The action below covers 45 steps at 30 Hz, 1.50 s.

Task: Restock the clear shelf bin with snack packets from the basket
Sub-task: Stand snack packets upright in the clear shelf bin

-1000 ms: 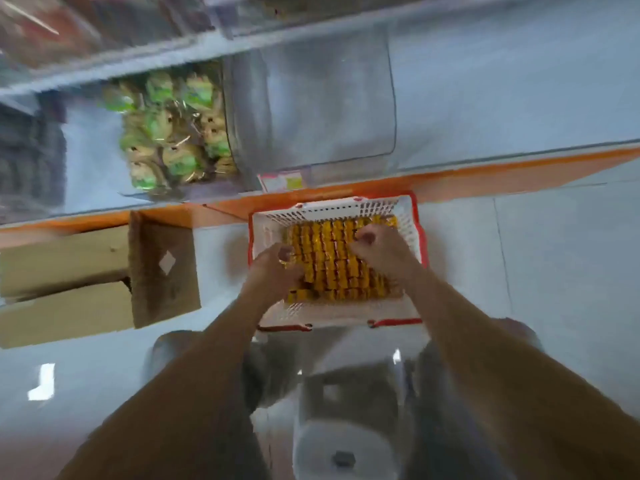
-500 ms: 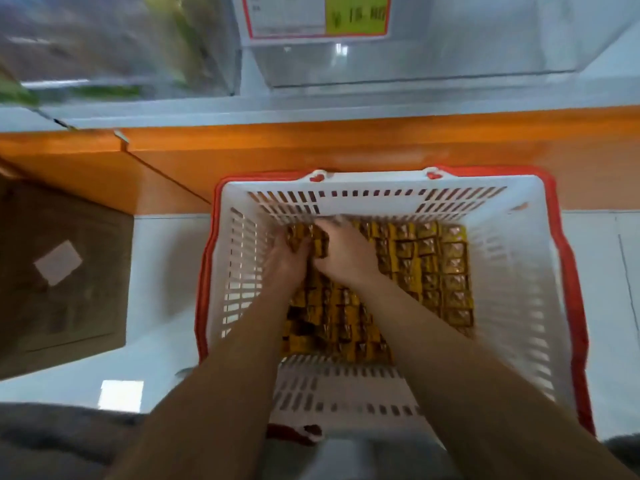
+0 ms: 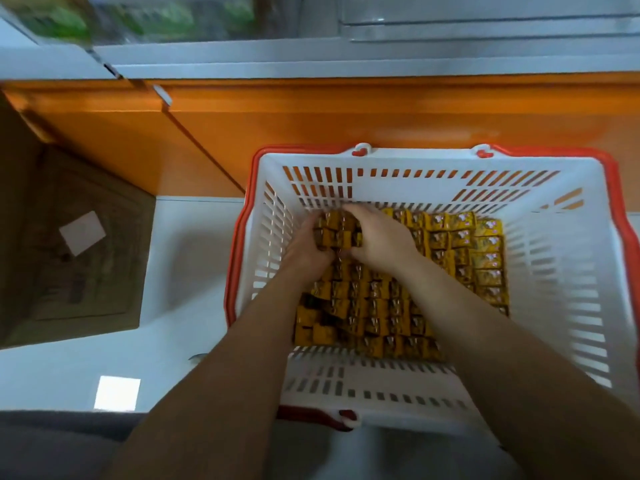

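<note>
Both hands are down in the far-left corner of the basket (image 3: 571, 306). The left hand (image 3: 306, 247) and the right hand (image 3: 381, 237) face each other with fingers curled inward, squeezing a short clump of snack packets (image 3: 337, 233) between them. The left hand closes on the clump from 9 o'clock and the right from 3 o'clock, so its long axis runs 9 to 3, straight across between the palms. The packets seem to stand on edge with their top seams up, though blur hides which way the printed faces point.

The rest of the stock fills the basket floor in tidy rows running 12 to 6. It is packed tighter on the 3 o'clock side and looser near 7 o'clock.

From the hands, the clear shelf bin (image 3: 485, 15) lies at about 1 o'clock and higher up. It sits past the basket's far wall, the orange plinth (image 3: 346, 116) and the grey shelf edge (image 3: 346, 60). I'd judge the lift has to go up and away towards 12, drifting right. The right hand is nearer the bin, and the clump will need to stay pinched level so the middle packets don't drop out.

A cardboard box (image 3: 69, 237) sits on the floor at 9 o'clock, well apart from the basket.
</note>
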### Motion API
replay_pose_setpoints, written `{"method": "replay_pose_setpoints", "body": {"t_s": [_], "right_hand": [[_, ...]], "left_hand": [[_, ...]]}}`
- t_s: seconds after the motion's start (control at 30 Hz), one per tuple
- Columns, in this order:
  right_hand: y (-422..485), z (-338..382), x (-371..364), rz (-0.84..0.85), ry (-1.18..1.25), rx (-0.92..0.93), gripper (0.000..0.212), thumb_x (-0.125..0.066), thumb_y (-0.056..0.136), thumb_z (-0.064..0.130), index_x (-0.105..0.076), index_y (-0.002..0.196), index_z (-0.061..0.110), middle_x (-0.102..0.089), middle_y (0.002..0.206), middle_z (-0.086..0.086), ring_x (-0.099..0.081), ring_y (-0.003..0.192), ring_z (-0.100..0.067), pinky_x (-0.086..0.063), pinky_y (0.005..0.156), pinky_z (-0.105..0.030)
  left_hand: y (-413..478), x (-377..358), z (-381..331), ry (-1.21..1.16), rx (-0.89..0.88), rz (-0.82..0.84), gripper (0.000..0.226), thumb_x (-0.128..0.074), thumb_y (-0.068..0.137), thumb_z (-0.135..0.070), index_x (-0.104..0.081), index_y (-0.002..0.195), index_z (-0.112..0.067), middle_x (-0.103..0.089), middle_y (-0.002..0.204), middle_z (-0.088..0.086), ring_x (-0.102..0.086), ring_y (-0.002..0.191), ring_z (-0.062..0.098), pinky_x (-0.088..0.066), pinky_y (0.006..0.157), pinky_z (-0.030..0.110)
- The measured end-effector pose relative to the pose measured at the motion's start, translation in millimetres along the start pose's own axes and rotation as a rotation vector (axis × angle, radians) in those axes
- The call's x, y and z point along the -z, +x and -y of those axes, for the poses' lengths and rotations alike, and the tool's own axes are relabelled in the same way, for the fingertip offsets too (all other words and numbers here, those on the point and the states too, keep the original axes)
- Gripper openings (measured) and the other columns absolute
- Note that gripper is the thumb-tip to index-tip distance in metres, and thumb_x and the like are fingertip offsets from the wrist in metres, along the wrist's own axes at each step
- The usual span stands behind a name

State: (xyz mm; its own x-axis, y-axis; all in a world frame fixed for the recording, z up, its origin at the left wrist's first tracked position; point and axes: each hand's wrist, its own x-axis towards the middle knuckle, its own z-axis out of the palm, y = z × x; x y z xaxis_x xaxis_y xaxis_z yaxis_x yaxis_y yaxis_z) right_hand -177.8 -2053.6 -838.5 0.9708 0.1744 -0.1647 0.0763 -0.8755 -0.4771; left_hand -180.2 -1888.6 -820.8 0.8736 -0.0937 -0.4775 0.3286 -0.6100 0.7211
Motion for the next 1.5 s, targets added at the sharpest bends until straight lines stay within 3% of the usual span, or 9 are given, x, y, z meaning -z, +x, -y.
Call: {"method": "replay_pose_setpoints", "body": {"t_s": [0.2, 0.4, 0.67, 0.83, 1.0, 1.1, 1.27, 1.37, 1.5], "right_hand": [[-2, -6, 13, -0.049, 0.127, -0.027, 0.075, -0.08, 0.07, 0.043, -0.05, 0.138, 0.03, -0.061, 0.132, 0.008, -0.06, 0.111, -0.011, -0.054, 0.088, -0.03], [-18, -6, 26, -0.176, 0.394, -0.114, 0.068, -0.076, 0.066, 0.046, -0.056, 0.13, 0.034, -0.057, 0.113, 0.02, -0.052, 0.097, 0.001, -0.036, 0.076, -0.011], [-33, -6, 42, -0.245, 0.91, -0.336, 0.051, -0.084, 0.072, 0.028, -0.063, 0.115, 0.046, -0.059, 0.118, 0.022, -0.053, 0.117, 0.001, -0.052, 0.099, -0.041], [-39, 0, 63, -0.246, 1.254, -0.462, 0.049, -0.082, 0.077, 0.018, -0.068, 0.119, 0.038, -0.069, 0.113, 0.017, -0.066, 0.108, -0.01, -0.057, 0.078, -0.03], [-51, 19, 95, -0.259, 1.567, -0.582, 0.036, -0.086, 0.071, 0.026, -0.075, 0.106, 0.025, -0.073, 0.118, -0.001, -0.063, 0.119, -0.024, -0.045, 0.104, -0.052], [-60, 42, 115, -0.301, 1.612, -0.641, 0.058, -0.085, 0.065, 0.044, -0.072, 0.115, 0.018, -0.07, 0.124, -0.006, -0.057, 0.127, -0.029, -0.035, 0.112, -0.06], [-83, 70, 139, -0.377, 1.627, -0.615, 0.034, -0.07, 0.086, 0.047, -0.075, 0.103, 0.018, -0.077, 0.101, -0.007, -0.074, 0.097, -0.028, -0.059, 0.084, -0.053], [-93, 95, 153, -0.421, 1.533, -0.683, 0.031, -0.066, 0.088, 0.054, -0.071, 0.102, 0.026, -0.072, 0.119, -0.004, -0.064, 0.116, -0.031, -0.045, 0.1, -0.066], [-100, 141, 179, -0.465, 1.353, -0.597, 0.026, -0.055, 0.094, 0.057, -0.068, 0.086, 0.036, -0.069, 0.112, 0.006, -0.058, 0.119, -0.026, -0.04, 0.104, -0.056]], "left_hand": [[-2, 4, -3, 0.057, -0.093, -0.007, 0.079, -0.076, 0.085, -0.013, -0.042, 0.151, -0.037, -0.049, 0.147, -0.004, -0.048, 0.137, 0.026, -0.044, 0.111, 0.054], [7, 10, -16, 0.081, -0.149, -0.025, 0.072, -0.082, 0.084, -0.019, -0.05, 0.148, -0.031, -0.048, 0.142, 0.004, -0.05, 0.13, 0.028, -0.048, 0.108, 0.047], [2, 14, -43, 0.012, -0.132, -0.032, 0.076, -0.09, 0.075, -0.031, -0.05, 0.137, -0.02, -0.056, 0.118, -0.011, -0.056, 0.105, 0.01, -0.042, 0.074, 0.009], [-16, 8, -61, -0.085, -0.093, -0.056, 0.065, -0.086, 0.078, -0.044, -0.051, 0.126, -0.019, -0.06, 0.106, -0.01, -0.06, 0.099, 0.014, -0.053, 0.084, 0.028], [-47, -7, -101, -0.334, -0.047, -0.069, 0.06, -0.08, 0.084, -0.046, -0.046, 0.124, -0.017, -0.058, 0.106, -0.001, -0.062, 0.086, 0.01, -0.05, 0.062, 0.021], [-71, -13, -125, -0.529, 0.009, -0.109, 0.064, -0.082, 0.082, -0.045, -0.044, 0.125, -0.016, -0.062, 0.098, -0.003, -0.067, 0.077, 0.005, -0.054, 0.061, 0.022], [-102, 6, -139, -0.697, 0.001, -0.069, 0.041, -0.082, 0.069, -0.047, -0.071, 0.101, -0.023, -0.08, 0.092, -0.001, -0.078, 0.082, 0.016, -0.063, 0.069, 0.031], [-123, 31, -145, -0.741, 0.039, -0.089, 0.036, -0.084, 0.07, -0.044, -0.069, 0.097, -0.027, -0.08, 0.087, -0.005, -0.078, 0.078, 0.015, -0.063, 0.068, 0.036], [-153, 69, -153, -0.765, -0.052, -0.112, 0.032, -0.084, 0.072, -0.036, -0.065, 0.095, -0.025, -0.076, 0.08, -0.007, -0.076, 0.072, 0.012, -0.06, 0.058, 0.03]]}}
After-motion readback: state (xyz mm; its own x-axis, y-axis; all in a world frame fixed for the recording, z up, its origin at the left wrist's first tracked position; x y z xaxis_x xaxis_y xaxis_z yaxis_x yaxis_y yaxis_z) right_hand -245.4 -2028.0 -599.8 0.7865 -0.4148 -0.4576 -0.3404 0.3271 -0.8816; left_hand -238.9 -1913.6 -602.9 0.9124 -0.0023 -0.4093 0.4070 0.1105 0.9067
